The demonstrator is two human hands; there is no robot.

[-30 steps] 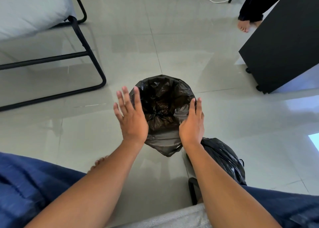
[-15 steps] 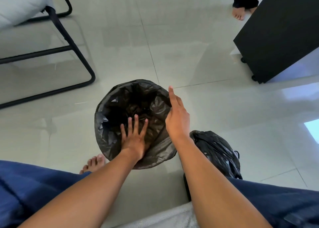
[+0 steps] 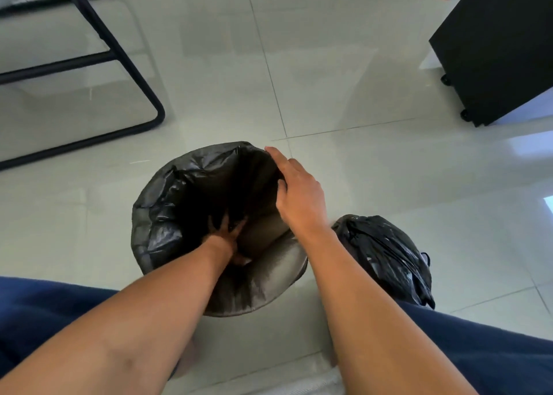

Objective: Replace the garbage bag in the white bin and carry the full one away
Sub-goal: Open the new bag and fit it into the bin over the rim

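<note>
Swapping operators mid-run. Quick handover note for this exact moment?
Left hand: down inside the new bag, pressing the liner into the bin; grip not visible.
Right hand: open, resting on the bag's rim at the far right edge.
Bin: fully covered by the new bag, whose edge is folded over the rim.
Full bag: on the floor just right of the bin, apparently tied, untouched.
Done: old bag out, new bag in.
Left: finish seating the liner, then carry the full bag away.
</note>
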